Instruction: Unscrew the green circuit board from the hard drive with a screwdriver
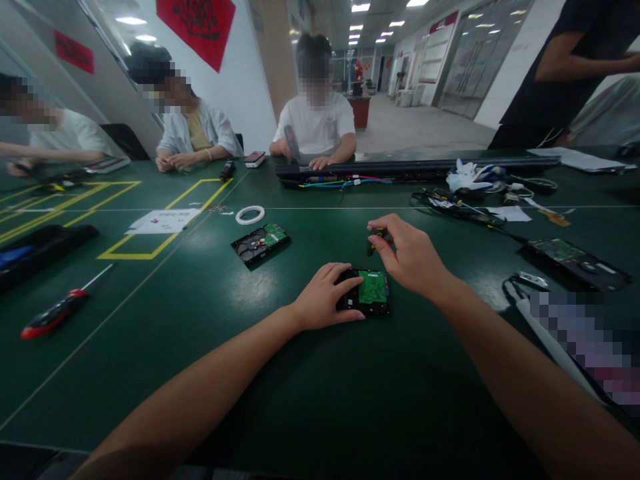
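A hard drive with a green circuit board [373, 288] lies on the green table in front of me. My left hand [330, 297] rests over its left side, fingers spread, thumb along the near edge, steadying or touching it. Above the drive's far right corner, my right hand [407, 253] is closed around a small black and yellow screwdriver [376, 241]. The tool is upright; its tip is too small to make out. Further left lies a second hard drive [260, 245], with a white ring [250, 215] just behind it.
A red and black screwdriver [57, 313] lies at left, near a black tray [45, 253]. Another drive [575, 263], cables and white gloves [475, 177] are at right. A long black bar [400, 167] spans the back. Several people are around the table.
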Demonstrator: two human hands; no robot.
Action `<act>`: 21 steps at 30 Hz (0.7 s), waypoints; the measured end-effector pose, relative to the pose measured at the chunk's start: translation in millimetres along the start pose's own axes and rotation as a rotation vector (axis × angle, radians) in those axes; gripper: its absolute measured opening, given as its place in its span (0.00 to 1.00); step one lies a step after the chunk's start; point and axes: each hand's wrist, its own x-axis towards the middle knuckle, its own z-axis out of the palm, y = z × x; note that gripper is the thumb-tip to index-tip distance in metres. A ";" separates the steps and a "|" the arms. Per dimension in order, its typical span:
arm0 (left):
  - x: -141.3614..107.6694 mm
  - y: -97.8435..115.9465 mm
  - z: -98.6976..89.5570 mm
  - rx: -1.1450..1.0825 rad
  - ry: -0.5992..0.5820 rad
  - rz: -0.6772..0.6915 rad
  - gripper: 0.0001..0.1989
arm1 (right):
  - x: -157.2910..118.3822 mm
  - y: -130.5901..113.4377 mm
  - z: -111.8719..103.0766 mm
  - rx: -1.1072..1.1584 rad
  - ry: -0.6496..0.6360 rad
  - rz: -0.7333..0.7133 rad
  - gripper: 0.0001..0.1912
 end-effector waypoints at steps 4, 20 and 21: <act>-0.2 0.3 0.0 0.004 -0.005 -0.003 0.41 | -0.7 -1.3 -0.5 0.032 -0.043 0.003 0.13; -0.4 -2.6 3.5 0.016 0.008 0.008 0.41 | 0.3 0.7 0.8 -0.050 0.004 -0.064 0.16; -0.3 -2.3 3.2 0.017 0.009 0.008 0.41 | 0.2 0.8 1.3 -0.057 0.007 -0.057 0.16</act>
